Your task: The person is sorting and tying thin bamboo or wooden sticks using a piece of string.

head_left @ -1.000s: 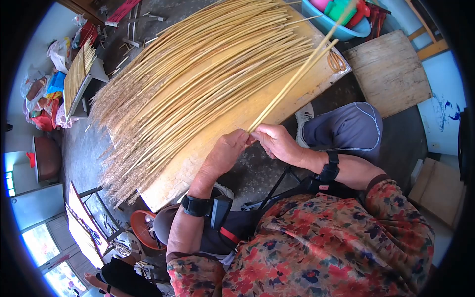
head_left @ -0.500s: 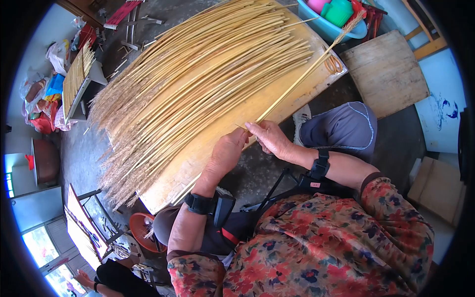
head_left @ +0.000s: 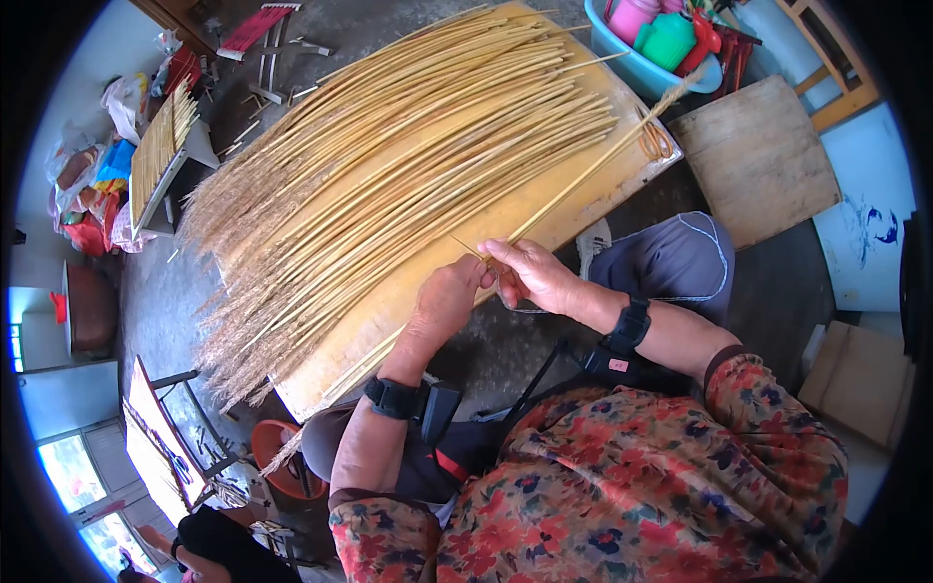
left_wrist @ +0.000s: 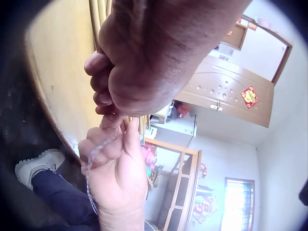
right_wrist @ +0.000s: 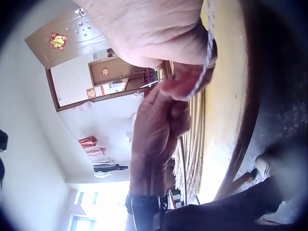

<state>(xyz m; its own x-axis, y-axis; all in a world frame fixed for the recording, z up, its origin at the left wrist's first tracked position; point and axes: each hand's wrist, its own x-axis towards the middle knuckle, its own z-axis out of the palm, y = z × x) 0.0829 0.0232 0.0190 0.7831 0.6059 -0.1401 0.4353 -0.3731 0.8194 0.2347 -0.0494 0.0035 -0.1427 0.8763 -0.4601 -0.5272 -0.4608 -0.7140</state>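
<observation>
Straw-coloured plumed stalks (head_left: 585, 176) are pinched in left hand (head_left: 449, 296) and right hand (head_left: 536, 274) by the tabletop (head_left: 604, 189)'s bare near edge.

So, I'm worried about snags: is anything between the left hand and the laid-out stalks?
Just one thing: a thin stalk end pokes out beside the left hand toward the laid-out stalks; otherwise bare tabletop shows between.

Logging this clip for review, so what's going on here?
A person brings left hand and right hand together, gripping the near end of a plumed stalk that slants up over the table. A twisted cord runs across the right hand. Many more stalks lie on the table. The fingers hide the exact grip.
</observation>
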